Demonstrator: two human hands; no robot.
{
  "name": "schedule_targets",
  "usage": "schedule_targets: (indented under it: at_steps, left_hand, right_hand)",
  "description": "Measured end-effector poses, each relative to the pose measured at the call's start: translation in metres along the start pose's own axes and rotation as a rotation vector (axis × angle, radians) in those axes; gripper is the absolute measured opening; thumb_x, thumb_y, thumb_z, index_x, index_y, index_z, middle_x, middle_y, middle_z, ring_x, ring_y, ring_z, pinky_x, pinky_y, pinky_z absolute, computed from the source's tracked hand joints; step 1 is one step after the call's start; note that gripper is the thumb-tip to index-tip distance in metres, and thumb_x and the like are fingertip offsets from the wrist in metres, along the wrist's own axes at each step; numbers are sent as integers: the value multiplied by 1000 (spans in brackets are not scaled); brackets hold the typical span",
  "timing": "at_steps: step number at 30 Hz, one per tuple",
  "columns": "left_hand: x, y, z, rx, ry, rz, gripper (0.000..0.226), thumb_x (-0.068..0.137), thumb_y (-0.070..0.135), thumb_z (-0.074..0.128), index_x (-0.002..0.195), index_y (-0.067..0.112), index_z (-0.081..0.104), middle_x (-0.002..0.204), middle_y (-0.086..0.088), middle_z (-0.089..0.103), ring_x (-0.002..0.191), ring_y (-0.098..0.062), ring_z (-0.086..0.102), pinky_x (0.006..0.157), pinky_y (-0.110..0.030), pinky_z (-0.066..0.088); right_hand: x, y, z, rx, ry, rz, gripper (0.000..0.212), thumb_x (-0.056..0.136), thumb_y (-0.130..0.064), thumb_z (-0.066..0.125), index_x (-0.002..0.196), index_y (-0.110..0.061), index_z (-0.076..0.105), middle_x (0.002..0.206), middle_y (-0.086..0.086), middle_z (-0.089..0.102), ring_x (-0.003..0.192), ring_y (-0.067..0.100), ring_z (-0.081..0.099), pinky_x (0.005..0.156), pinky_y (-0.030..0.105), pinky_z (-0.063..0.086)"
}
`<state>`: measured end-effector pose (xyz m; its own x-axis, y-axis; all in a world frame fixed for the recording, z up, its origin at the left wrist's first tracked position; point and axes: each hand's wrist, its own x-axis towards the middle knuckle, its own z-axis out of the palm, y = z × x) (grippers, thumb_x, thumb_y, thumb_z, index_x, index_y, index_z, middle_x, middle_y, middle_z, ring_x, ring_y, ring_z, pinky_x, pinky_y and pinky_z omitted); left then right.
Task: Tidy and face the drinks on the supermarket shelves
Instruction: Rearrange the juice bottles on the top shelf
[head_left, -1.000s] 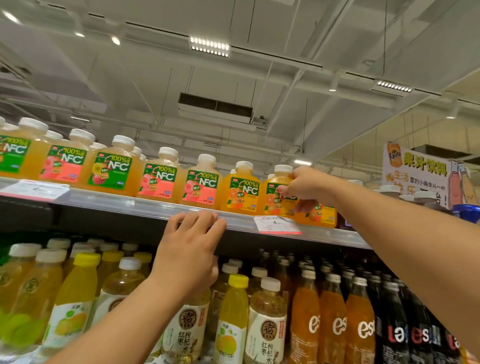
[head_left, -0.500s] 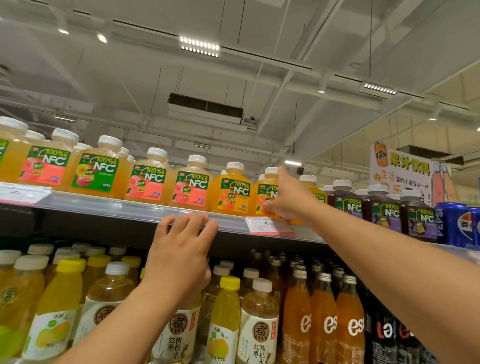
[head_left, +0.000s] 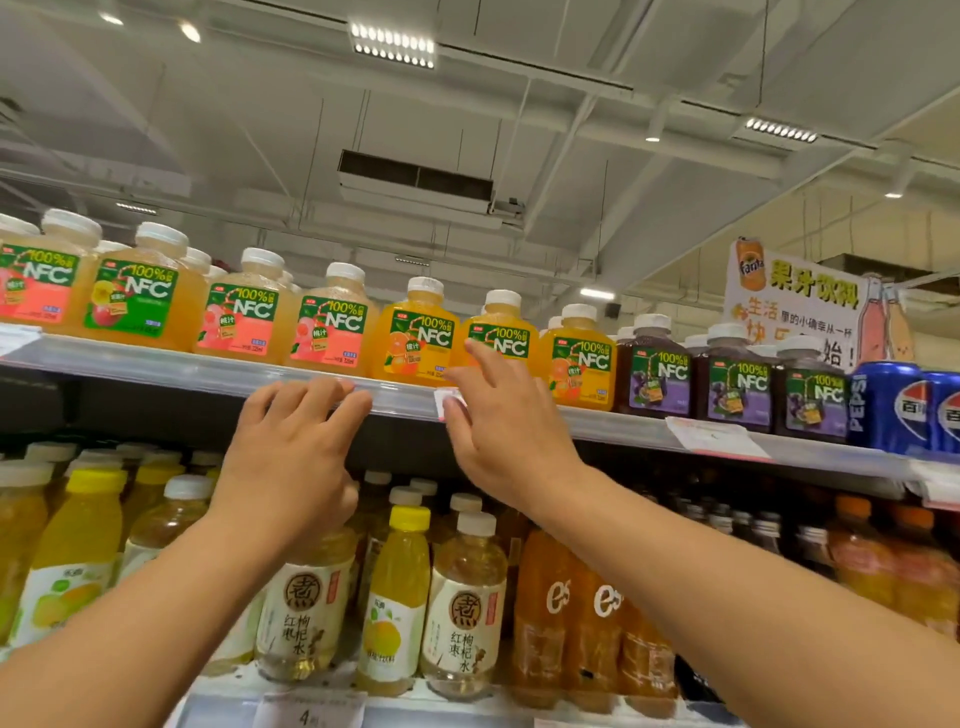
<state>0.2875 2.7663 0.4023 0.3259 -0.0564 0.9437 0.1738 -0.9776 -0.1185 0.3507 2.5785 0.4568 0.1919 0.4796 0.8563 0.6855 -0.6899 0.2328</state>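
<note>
Head view: left hand (head_left: 291, 467), fingers straight, rests on the top shelf's rail (head_left: 156, 366); right hand (head_left: 506, 431), at three o'clock, is spread. Its forefinger touches an orange NFC juice bottle (head_left: 496, 332).

- One view only, from a wide-angle camera worn on the person's head, so no second view shares the scene.
- It faces forward and tilts upward, close to the grey metal top shelf (head_left: 156, 364), whose edge runs across mid-frame and slopes down to the right.
- The white ceiling with its strip lights (head_left: 393, 45) fills the upper half.
- Both forearms enter from the bottom corners, the left hand (head_left: 291, 462) and right hand (head_left: 506, 436) near the lens at centre.
- Straight lines bow toward the frame edges.
</note>
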Motion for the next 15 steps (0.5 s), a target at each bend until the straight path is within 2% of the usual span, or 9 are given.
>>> schedule_targets:
  at_steps: [2,4,6,9,15]
  left_hand:
    - [0,2,-5,14,-56,-10,79,43,14,79,119,11,60,118,-13,61,106,-37,55,95,-52,41]
    - [-1,5,-11,41,-113,-18,80,48,14,77,125,11,58,124,-12,59,112,-36,53,100,-51,40]
    - [0,8,-17,60,-169,-23,82,59,18,73,137,17,48,139,-7,48,124,-30,42,109,-44,30]
    - [1,10,-27,34,-258,-40,84,72,21,66,148,24,29,153,1,29,135,-23,27,116,-37,18]
    - [-1,10,-43,-12,-398,-63,92,76,6,62,153,26,16,159,3,17,145,-21,15,120,-40,12]
  right_hand:
    - [-15,-3,5,-14,-24,-58,44,99,-39,33,131,-20,56,139,1,53,126,22,47,100,40,38]
    - [-25,-2,11,-28,6,-67,47,97,-36,41,137,-17,53,140,3,55,129,23,48,106,41,37]
    - [-29,-2,15,-42,1,-48,56,89,-30,55,143,-16,47,147,4,48,137,24,41,113,41,29]
    - [-28,-4,16,-21,-54,-19,73,79,-23,65,147,-17,39,153,3,39,142,23,32,116,39,22]
    - [-25,-4,3,-16,-211,-13,83,83,-17,67,153,-21,23,161,1,21,148,22,17,118,39,16]
